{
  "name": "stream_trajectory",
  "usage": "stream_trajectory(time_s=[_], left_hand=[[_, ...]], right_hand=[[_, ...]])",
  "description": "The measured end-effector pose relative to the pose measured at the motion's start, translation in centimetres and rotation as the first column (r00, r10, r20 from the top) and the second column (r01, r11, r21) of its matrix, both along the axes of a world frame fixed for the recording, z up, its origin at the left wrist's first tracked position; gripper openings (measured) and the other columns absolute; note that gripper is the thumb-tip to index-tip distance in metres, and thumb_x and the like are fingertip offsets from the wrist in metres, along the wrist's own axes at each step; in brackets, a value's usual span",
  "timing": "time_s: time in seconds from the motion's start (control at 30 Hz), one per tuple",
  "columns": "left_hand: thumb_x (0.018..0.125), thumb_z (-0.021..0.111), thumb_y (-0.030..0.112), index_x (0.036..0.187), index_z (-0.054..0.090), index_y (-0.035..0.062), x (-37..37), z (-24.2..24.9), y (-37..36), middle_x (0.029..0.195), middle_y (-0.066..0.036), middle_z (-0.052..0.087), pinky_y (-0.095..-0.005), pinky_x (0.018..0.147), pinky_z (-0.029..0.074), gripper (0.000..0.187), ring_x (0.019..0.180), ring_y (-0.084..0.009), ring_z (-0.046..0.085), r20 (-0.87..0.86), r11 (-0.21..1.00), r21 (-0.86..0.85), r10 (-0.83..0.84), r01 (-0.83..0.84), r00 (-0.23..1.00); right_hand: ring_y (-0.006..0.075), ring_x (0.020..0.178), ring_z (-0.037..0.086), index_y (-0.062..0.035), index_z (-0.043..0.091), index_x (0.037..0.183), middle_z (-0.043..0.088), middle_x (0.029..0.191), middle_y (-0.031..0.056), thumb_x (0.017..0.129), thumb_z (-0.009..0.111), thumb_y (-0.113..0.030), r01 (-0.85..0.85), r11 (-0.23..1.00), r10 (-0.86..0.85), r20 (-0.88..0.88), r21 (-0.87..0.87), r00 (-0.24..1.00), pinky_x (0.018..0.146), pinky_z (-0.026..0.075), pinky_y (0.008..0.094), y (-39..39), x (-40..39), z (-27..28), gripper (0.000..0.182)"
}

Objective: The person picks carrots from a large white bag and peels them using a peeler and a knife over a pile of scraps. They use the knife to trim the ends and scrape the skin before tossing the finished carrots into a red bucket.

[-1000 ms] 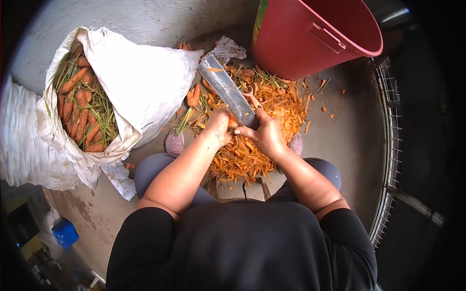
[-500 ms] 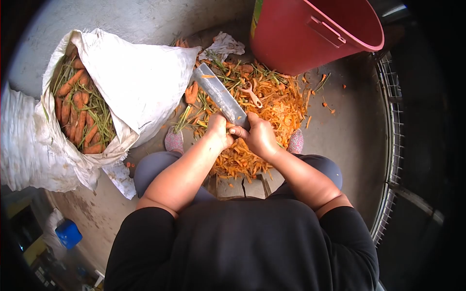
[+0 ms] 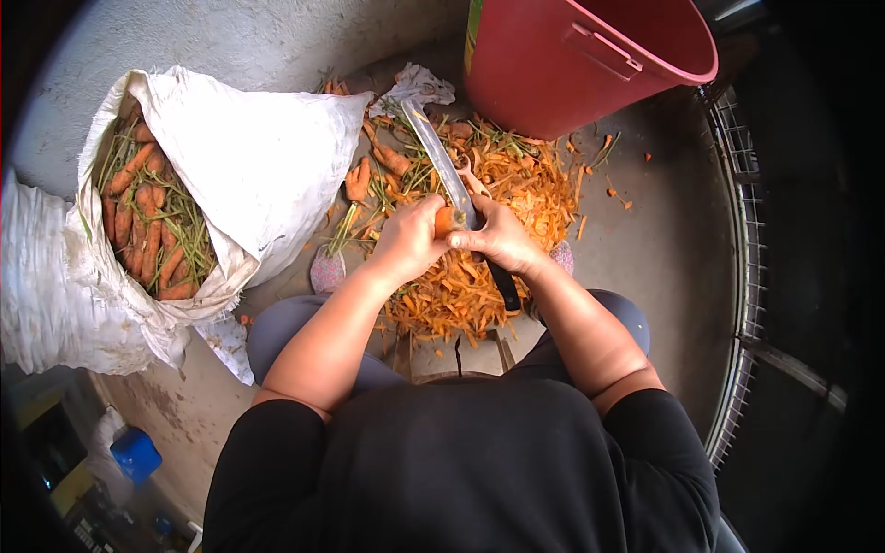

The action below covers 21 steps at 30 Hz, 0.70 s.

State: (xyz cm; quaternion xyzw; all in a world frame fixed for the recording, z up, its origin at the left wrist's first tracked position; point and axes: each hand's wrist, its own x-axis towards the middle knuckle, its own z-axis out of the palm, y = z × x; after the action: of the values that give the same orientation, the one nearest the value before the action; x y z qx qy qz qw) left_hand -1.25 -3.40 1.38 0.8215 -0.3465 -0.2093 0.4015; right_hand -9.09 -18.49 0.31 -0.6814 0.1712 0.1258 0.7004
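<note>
My left hand [image 3: 411, 241] is closed around a carrot [image 3: 448, 222], whose orange end pokes out toward my right hand. My right hand [image 3: 501, 238] grips a large knife [image 3: 433, 143] with a black handle. Its long metal blade points up and to the left, with the base of the blade against or very close to the carrot's end. Beneath both hands lies a heap of carrot peelings [image 3: 452, 300]. A pale peeler [image 3: 474, 179] rests on the heap, partly hidden behind the blade.
A white sack [image 3: 267, 138] full of carrots with green stems [image 3: 147, 221] lies open at the left. Loose carrots [image 3: 358, 181] are on the floor beside it. A tall red bin [image 3: 544, 74] stands at the back right, near a wire-mesh panel [image 3: 745, 230].
The knife has turned from its flat side showing to a more edge-on view, and its black handle now shows. The carrot's end has come into sight between my hands.
</note>
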Motion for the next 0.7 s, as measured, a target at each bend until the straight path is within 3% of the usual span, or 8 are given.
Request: stream_trajectory(time_s=[0.13, 0.27, 0.47, 0.67, 0.7], left_hand=[[0.065, 0.065, 0.014, 0.075, 0.048, 0.0048, -0.7, -0.4, -0.1, 0.069, -0.015, 0.056, -0.0419, 0.056, 0.044, 0.021, 0.066, -0.0346, 0.057, 0.115, 0.999, -0.043, -0.024, 0.029, 0.993], [0.064, 0.063, 0.012, 0.072, 0.055, 0.0042, -1.0, -0.4, -0.1, 0.064, -0.015, 0.057, -0.0401, 0.056, 0.045, 0.014, 0.064, -0.0339, 0.058, 0.053, 0.998, -0.053, -0.014, 0.017, 0.998], [0.065, 0.062, 0.015, 0.069, 0.058, 0.0031, -0.1, 1.1, 0.1, 0.068, -0.017, 0.059, -0.0391, 0.060, 0.046, 0.013, 0.067, -0.0346, 0.059, -0.268, 0.972, 0.121, -0.164, 0.201, 0.949], [0.071, 0.059, 0.016, 0.074, 0.059, 0.0048, -1.8, -1.5, -0.2, 0.068, -0.018, 0.060, -0.0404, 0.060, 0.047, 0.011, 0.068, -0.0338, 0.060, 0.080, 0.976, 0.163, 0.135, -0.146, 0.988], [0.074, 0.057, 0.015, 0.081, 0.058, 0.0042, -1.6, -1.9, 0.2, 0.070, -0.017, 0.061, -0.0414, 0.062, 0.047, 0.013, 0.069, -0.0335, 0.060, 0.022, 0.973, 0.220, 0.074, -0.077, 0.997]], right_hand=[[0.0271, 0.060, 0.059, 0.0041, 0.051, 0.085, 0.058, 0.067, 0.0149, 0.049, 0.075, -0.061, 0.131, 0.901, -0.035, 0.232, -0.413, 0.972, 0.060, 0.048, 0.0368, 0.8, -0.1, -1.9, 0.078], [0.0361, 0.063, 0.059, 0.0021, 0.049, 0.078, 0.057, 0.064, 0.0201, 0.048, 0.068, -0.069, 0.084, 0.753, 0.047, 0.181, -0.652, 0.982, 0.060, 0.047, 0.0401, 0.8, -0.3, -0.5, 0.079], [0.0352, 0.063, 0.059, 0.0017, 0.048, 0.077, 0.056, 0.062, 0.0207, 0.055, 0.066, -0.065, -0.079, 0.788, 0.138, 0.050, -0.611, 0.989, 0.060, 0.046, 0.0416, 0.7, -0.4, 0.9, 0.072], [0.0361, 0.064, 0.059, 0.0032, 0.051, 0.083, 0.056, 0.063, 0.0222, 0.073, 0.057, -0.056, -0.030, 0.816, 0.009, -0.039, -0.577, 0.999, 0.061, 0.046, 0.0414, 2.9, -0.7, 0.8, 0.061], [0.0364, 0.064, 0.059, 0.0036, 0.052, 0.084, 0.056, 0.063, 0.0229, 0.075, 0.054, -0.055, -0.014, 0.814, -0.015, -0.045, -0.580, 0.999, 0.062, 0.046, 0.0415, 3.5, -0.8, 0.6, 0.059]])
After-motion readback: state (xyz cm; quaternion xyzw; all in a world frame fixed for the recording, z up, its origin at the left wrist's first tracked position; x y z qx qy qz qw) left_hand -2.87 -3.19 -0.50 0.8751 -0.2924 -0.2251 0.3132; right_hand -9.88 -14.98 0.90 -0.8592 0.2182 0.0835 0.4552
